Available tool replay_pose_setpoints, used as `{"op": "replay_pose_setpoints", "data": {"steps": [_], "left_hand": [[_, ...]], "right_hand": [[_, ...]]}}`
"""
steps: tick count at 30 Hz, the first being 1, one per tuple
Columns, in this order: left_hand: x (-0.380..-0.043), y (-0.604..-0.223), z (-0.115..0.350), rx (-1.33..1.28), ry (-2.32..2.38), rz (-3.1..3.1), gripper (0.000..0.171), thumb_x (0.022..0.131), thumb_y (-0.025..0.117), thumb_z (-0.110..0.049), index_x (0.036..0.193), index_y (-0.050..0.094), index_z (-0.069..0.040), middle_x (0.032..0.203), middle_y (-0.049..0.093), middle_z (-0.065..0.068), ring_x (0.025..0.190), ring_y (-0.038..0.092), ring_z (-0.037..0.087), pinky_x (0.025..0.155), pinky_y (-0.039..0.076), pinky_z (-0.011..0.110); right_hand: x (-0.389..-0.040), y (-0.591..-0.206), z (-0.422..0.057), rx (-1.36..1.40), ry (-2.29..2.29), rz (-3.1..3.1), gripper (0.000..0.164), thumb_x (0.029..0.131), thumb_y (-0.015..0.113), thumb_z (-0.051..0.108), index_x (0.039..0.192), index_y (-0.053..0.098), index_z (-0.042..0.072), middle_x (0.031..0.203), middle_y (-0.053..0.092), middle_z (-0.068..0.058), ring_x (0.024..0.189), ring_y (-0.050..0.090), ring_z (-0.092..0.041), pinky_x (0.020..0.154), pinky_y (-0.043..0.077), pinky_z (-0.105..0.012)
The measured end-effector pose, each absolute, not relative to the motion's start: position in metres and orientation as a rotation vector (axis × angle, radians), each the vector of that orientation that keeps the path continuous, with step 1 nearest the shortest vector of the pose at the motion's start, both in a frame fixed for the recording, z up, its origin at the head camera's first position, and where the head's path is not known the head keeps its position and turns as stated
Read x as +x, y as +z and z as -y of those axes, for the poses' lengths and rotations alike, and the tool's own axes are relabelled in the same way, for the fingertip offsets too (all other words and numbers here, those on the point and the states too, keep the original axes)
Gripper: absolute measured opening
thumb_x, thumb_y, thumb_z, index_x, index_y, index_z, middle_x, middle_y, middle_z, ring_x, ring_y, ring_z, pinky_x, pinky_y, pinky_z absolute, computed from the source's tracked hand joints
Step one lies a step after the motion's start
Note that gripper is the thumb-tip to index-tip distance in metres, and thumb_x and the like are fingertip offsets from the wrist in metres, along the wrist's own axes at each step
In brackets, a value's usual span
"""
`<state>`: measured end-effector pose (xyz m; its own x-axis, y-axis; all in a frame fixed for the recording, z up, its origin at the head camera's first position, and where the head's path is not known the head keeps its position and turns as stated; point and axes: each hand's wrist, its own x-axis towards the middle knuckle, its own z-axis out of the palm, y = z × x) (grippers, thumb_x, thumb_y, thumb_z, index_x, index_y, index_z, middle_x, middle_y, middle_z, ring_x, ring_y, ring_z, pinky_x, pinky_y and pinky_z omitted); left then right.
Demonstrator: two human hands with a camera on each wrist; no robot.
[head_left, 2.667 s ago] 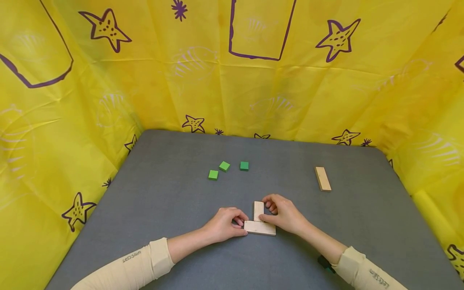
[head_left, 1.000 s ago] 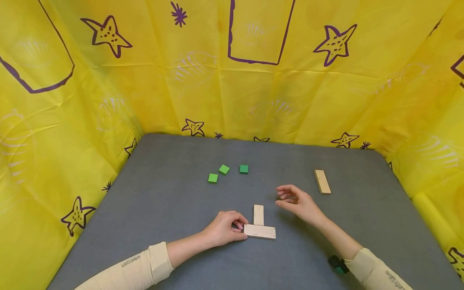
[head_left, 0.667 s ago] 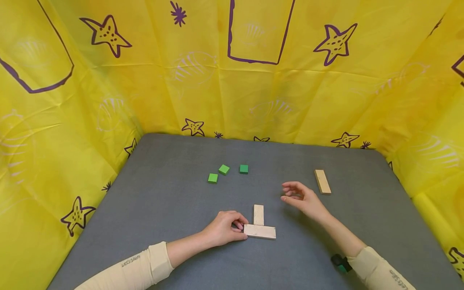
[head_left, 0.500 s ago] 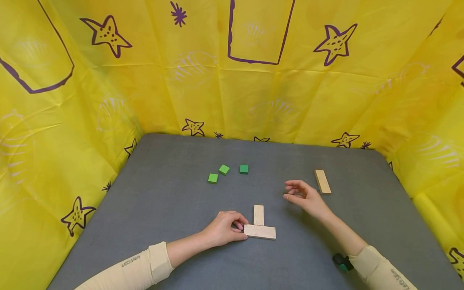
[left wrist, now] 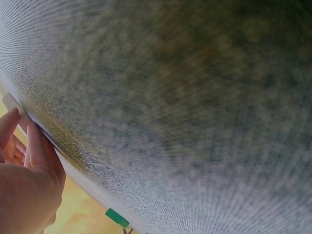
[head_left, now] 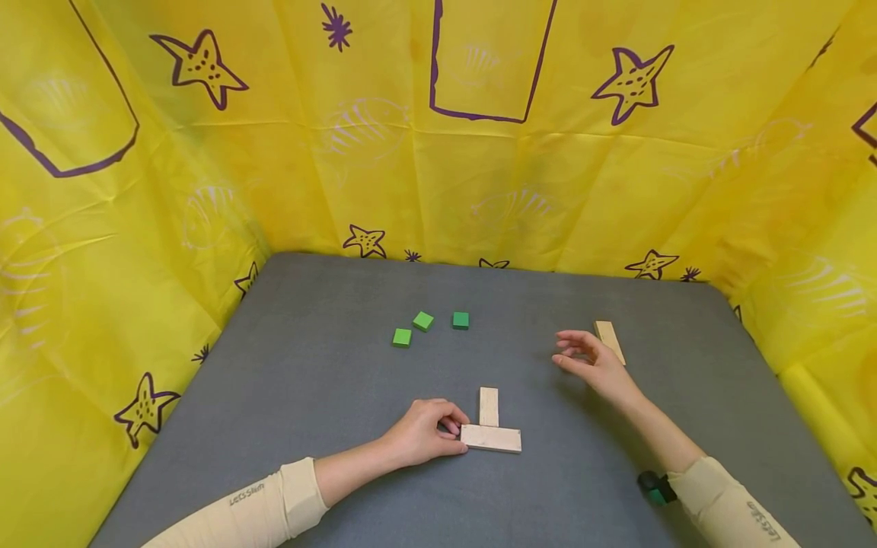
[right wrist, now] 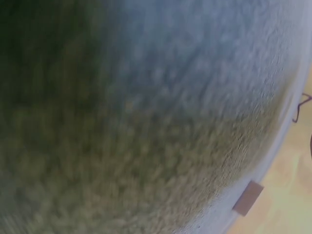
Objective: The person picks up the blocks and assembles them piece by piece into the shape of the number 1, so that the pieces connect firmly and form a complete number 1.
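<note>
Two pale wooden blocks lie flat in the head view: a crosswise wooden block (head_left: 490, 438) and an upright-pointing wooden block (head_left: 489, 406) that meets its far long edge, like an upside-down T. My left hand (head_left: 423, 432) pinches the left end of the crosswise block between thumb and fingers; the left wrist view shows the fingertips on that wooden block (left wrist: 10, 103). Over to the right, my right hand (head_left: 596, 369) hovers with relaxed fingers, holding nothing. It partly covers a third wooden block (head_left: 607, 335), also seen as a small wooden block (right wrist: 248, 198) in the right wrist view.
Two light green blocks (head_left: 402, 338) and a darker green block (head_left: 460, 320) lie toward the back of the grey table (head_left: 308, 365). A yellow patterned cloth (head_left: 384, 175) stands round the back and sides.
My right hand has let go of the block that forms the stem and moved right and away, toward the third wooden block. The left hand stays at the crosswise block.
</note>
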<state>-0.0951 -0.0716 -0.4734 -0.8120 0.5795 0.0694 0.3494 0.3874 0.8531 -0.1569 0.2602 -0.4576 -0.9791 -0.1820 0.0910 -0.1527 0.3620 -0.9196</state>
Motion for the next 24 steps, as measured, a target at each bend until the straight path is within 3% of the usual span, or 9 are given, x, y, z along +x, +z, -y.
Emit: {"op": "replay_pose_setpoints", "data": {"steps": [7,12,24], "left_hand": [[-0.096,-0.475,0.073,0.835,1.372,-2.419,0.025,0.073,0.084,-0.003,0.094,0.070,-0.002,0.088,0.066,0.004,0.076,0.064,0.006,0.068,0.053,0.016],[-0.096,-0.476,0.073,0.843,1.372,-2.423,0.025,0.073,0.084,-0.003,0.094,0.070,-0.003,0.087,0.066,0.004,0.076,0.064,0.006,0.068,0.053,0.016],[-0.096,-0.475,0.072,0.840,1.374,-2.422,0.026,0.072,0.084,-0.002,0.093,0.070,-0.002,0.086,0.066,0.004,0.075,0.063,0.006,0.068,0.053,0.016]], "right_hand": [[-0.163,-0.459,-0.271,-0.324,-1.736,-2.629,0.044,0.090,0.069,0.005,0.129,0.052,-0.007,0.114,0.058,-0.025,0.093,0.057,-0.005,0.079,0.047,-0.013],[-0.167,-0.459,-0.279,-0.323,-1.724,-2.677,0.042,0.089,0.069,0.002,0.127,0.053,-0.009,0.109,0.063,-0.014,0.092,0.057,-0.005,0.078,0.046,-0.011],[-0.168,-0.457,-0.294,-0.262,-1.740,-2.689,0.045,0.091,0.070,0.012,0.129,0.053,-0.004,0.110,0.064,-0.002,0.095,0.057,-0.004,0.080,0.044,-0.014]]}}
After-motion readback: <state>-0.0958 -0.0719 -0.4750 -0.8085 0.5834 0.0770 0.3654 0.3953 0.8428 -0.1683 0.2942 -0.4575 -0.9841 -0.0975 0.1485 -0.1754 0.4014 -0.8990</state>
